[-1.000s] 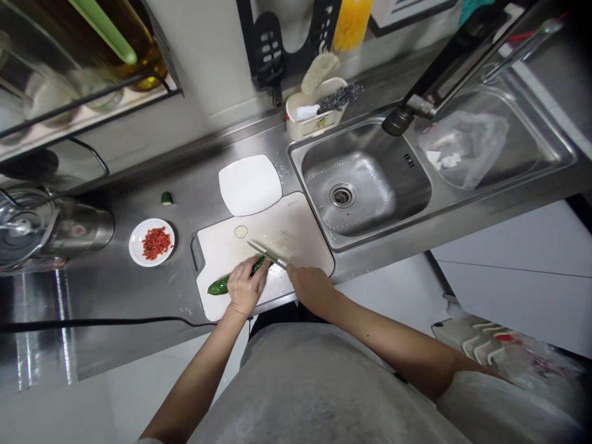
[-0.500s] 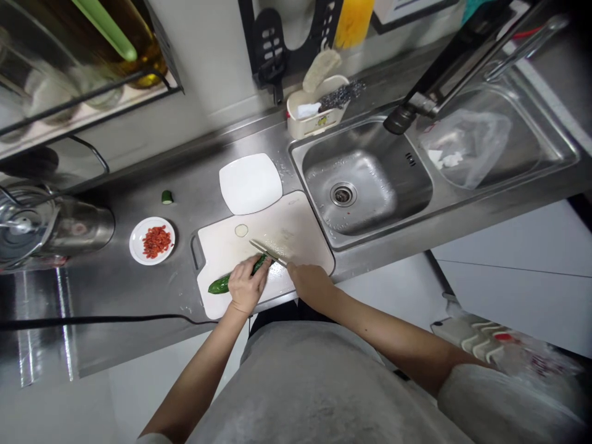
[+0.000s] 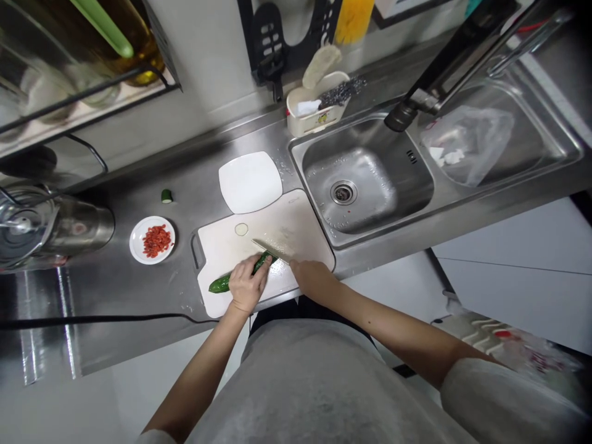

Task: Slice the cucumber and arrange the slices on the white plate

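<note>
A green cucumber (image 3: 220,283) lies on the white cutting board (image 3: 296,225). My left hand (image 3: 246,286) is closed over the cucumber's middle and holds it down. My right hand (image 3: 312,279) grips the handle of a knife (image 3: 270,248), whose blade rests across the cucumber's right end. One pale cucumber slice (image 3: 241,229) lies on the board near its far edge.
A white square plate (image 3: 250,182) sits behind the board. A small dish of red bits (image 3: 152,240) and a cucumber stub (image 3: 166,196) are at the left. The steel sink (image 3: 365,179) lies right, with a tap (image 3: 416,102), a sponge holder (image 3: 314,111) and a plastic bag (image 3: 469,148). A metal pot (image 3: 50,228) stands far left.
The knife and my right hand have shifted slightly to the right along the cucumber's end. My left hand stays on the cucumber.
</note>
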Demonstrator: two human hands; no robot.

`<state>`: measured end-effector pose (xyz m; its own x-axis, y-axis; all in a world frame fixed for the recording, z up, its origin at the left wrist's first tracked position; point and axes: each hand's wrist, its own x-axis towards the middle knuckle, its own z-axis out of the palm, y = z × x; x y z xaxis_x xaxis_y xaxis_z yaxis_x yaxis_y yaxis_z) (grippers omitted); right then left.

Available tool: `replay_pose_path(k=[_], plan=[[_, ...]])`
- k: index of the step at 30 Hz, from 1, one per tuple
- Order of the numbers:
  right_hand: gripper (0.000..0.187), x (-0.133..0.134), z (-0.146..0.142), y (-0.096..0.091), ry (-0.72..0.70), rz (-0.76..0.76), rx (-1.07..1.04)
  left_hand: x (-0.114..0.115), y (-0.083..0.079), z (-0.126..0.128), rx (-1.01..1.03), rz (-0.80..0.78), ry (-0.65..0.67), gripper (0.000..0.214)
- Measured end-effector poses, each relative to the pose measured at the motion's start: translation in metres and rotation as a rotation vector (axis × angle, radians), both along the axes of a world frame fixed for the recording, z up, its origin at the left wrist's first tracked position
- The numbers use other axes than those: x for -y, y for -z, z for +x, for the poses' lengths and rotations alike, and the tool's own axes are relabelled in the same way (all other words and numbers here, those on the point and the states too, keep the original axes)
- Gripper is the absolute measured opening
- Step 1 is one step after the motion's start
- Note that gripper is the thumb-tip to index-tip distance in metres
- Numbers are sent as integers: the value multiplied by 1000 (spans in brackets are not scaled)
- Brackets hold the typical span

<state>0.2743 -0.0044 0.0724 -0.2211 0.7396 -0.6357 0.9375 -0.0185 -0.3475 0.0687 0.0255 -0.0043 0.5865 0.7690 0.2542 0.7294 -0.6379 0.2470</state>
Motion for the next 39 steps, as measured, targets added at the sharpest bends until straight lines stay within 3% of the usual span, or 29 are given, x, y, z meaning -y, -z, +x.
replay_pose_path(k=[20,28,35,39], plan=[[30,-4,-2,13,-93,26,91,0,1,0,-3,-4,-1,31],[30,8,-8,21,-46,100,130,3,0,2,17,16,-19,30],[30,17,7,3,62,242,176,6,-13,6,79,-35,-62,30],[37,21,21,-8,71,351,215,10,-21,7,90,-66,-152,29]])
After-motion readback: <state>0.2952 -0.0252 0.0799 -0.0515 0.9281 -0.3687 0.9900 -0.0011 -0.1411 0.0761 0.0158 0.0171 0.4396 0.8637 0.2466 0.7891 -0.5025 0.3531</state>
